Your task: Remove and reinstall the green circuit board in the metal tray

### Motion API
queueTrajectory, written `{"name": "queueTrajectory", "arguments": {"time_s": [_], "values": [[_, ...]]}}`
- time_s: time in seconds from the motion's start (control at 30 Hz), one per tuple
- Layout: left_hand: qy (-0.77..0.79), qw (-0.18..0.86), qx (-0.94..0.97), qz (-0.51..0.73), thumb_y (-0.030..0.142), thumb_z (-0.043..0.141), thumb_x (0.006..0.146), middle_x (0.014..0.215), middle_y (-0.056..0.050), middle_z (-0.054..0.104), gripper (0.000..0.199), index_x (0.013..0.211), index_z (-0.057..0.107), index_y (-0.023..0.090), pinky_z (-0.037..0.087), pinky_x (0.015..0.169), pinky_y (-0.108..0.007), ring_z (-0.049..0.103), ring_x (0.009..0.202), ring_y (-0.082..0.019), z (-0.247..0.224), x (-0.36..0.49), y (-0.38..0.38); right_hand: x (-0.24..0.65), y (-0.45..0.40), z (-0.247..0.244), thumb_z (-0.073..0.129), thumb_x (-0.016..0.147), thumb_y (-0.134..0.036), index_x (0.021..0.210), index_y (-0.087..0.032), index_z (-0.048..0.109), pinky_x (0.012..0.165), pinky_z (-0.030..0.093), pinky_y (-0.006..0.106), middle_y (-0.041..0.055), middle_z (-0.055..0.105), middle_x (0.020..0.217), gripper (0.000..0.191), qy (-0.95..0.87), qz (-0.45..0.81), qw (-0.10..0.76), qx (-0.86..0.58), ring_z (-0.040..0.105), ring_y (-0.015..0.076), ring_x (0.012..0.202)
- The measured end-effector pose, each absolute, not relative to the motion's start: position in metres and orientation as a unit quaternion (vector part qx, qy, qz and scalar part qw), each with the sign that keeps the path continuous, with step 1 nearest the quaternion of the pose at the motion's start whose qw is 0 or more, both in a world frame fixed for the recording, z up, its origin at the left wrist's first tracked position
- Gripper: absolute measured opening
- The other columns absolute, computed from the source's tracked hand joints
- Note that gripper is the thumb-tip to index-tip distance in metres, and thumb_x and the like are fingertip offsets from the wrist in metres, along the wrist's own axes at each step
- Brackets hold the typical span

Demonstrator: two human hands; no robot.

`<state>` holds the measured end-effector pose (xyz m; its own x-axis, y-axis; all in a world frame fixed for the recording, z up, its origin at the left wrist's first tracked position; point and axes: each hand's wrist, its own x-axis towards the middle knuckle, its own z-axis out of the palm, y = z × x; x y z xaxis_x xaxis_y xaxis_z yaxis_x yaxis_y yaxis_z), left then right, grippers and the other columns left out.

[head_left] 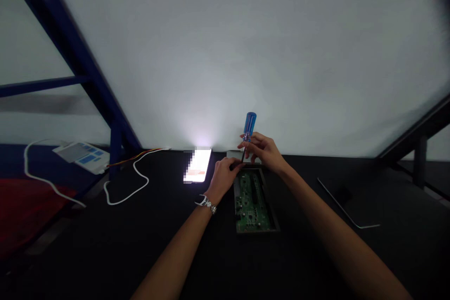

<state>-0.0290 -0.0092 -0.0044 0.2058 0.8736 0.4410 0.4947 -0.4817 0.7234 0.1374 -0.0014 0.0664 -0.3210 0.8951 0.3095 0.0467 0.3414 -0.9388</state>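
A green circuit board (251,201) lies in a dark rectangular frame (258,232) on the black table. My right hand (263,150) grips a screwdriver (250,124) with a blue handle, held nearly upright and leaning a little right at the top. Its shaft points down to the far left corner of the frame, where the tip is hidden by fingers. My left hand (224,176) is at that same corner, its fingertips closed close to the lower shaft; what they hold is too small to make out.
Left of my left hand lies a phone (198,166) with a bright screen. A white cable (128,197) and a white card (84,155) are farther left. A thin bent metal rod (342,208) lies right. Blue metal bars (84,65) slant along the wall.
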Motion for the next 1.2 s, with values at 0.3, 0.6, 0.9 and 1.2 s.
{"name": "queueTrajectory", "arguments": {"time_s": [0.3,0.6,0.9,1.2], "values": [[0.416,0.137,0.845,0.307,0.015,0.061,0.084,0.090,-0.006,0.069,0.018,0.095,0.074,0.021,0.046,0.082,-0.037,0.054,0.091,-0.025,-0.002,-0.052,0.000,0.136,0.001,0.067,0.070,0.079,-0.040,0.101,-0.022,0.058,0.047,0.047,0.026,0.0083,0.069,0.102,0.031,-0.644,0.482,0.466,-0.370,0.056,0.0118,0.061],[0.421,0.107,0.849,0.301,0.017,0.058,0.089,0.080,-0.007,0.066,0.016,0.090,0.074,0.020,0.044,0.075,-0.035,0.052,0.085,-0.024,-0.009,-0.048,0.001,0.133,0.005,0.063,0.079,0.069,-0.038,0.082,-0.023,0.048,0.044,0.039,0.023,-0.0046,0.056,0.074,0.036,-0.615,0.491,0.519,-0.334,0.047,0.0075,0.050],[0.457,0.075,0.826,0.321,0.017,0.061,0.086,0.092,-0.007,0.064,0.019,0.104,0.064,0.017,0.047,0.082,-0.039,0.053,0.095,-0.026,0.003,-0.046,-0.013,0.133,0.005,0.060,0.078,0.071,-0.038,0.081,-0.023,0.049,0.042,0.037,0.023,-0.0043,0.056,0.075,0.034,-0.616,0.476,0.528,-0.341,0.050,0.0078,0.050],[0.283,0.158,0.904,0.278,0.033,0.059,0.090,0.105,-0.006,0.065,0.022,0.106,0.065,0.020,0.042,0.100,-0.042,0.057,0.107,-0.025,0.017,0.002,-0.072,0.141,-0.002,0.053,0.061,0.085,-0.051,0.085,-0.017,0.066,0.048,0.050,0.027,0.0048,0.066,0.077,0.034,-0.682,0.421,0.429,-0.417,0.061,0.0146,0.060]]}}
